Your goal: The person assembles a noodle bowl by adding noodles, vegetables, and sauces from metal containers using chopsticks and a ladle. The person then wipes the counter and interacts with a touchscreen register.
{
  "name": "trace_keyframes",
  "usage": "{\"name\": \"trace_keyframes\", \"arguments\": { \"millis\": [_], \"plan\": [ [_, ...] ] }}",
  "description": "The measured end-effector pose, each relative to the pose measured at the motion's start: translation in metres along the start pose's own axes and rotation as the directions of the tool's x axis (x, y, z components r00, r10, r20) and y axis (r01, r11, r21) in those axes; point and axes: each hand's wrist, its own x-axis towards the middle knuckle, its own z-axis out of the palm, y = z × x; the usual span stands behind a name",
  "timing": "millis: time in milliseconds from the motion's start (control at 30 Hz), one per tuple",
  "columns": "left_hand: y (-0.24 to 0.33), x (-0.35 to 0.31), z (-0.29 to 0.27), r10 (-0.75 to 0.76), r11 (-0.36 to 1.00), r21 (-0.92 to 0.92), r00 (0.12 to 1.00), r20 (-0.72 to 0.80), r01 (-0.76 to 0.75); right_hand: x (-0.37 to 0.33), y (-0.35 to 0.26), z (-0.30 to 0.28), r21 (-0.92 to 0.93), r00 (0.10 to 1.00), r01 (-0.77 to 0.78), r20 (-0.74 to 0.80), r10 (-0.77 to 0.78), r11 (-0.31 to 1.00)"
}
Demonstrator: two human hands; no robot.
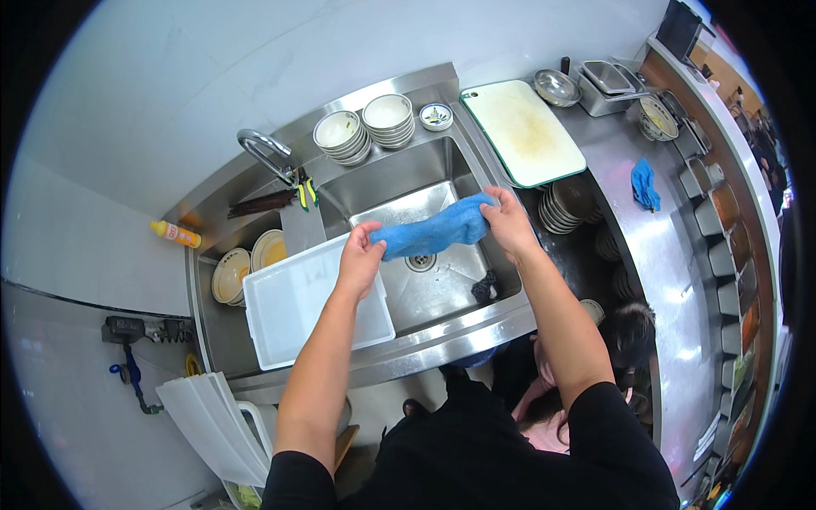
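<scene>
A blue cloth (435, 229) is stretched between my two hands above the right sink basin (408, 306). My left hand (361, 257) pinches the cloth's left end, over the corner of a white plastic tray (310, 302). The other end is gripped by my right hand (508, 223), near the basin's right side. The tray lies tilted across the left basin and the divider. Below the cloth, the drain (420, 263) partly shows, and a dark scrubber (485, 287) lies in the basin's near right corner.
Stacked bowls (340, 136), a small dish (436, 116) and the faucet (265, 149) line the back. Plates (229, 276) sit in the left basin. At right are a cutting board (527, 132) and another blue cloth (645, 184). A person in pink (548, 429) is low beside my right arm.
</scene>
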Motion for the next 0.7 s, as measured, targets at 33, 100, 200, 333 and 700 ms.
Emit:
{"name": "trace_keyframes", "arguments": {
  "millis": [33, 100, 200, 333, 700],
  "plan": [
    [-0.001, 0.002, -0.007, -0.041, 0.993, 0.113, 0.999, -0.003, 0.041, -0.002, -0.004, 0.000, 0.015, 0.998, 0.003, 0.057, -0.004, 1.000],
    [0.008, 0.006, -0.012, -0.120, 0.936, 0.333, 0.993, -0.014, 0.118, -0.004, -0.009, -0.005, 0.046, 0.987, 0.009, 0.160, -0.016, 0.999],
    [0.029, -0.004, -0.005, 0.170, 0.790, 0.572, 0.976, 0.138, -0.219, -0.006, -0.011, -0.010, -0.168, 0.972, 0.162, 0.197, -0.128, 0.972],
    [0.053, -0.013, -0.009, 0.304, 0.576, 0.715, 0.916, 0.264, -0.397, -0.016, -0.024, -0.012, -0.525, 0.880, 0.474, 0.287, -0.378, 0.706],
    [0.074, 0.012, -0.033, -0.064, 0.949, 0.313, 0.994, 0.093, 0.032, -0.002, -0.024, 0.011, -0.416, 0.958, 0.281, 0.073, -0.277, 0.865]
  ]
}}
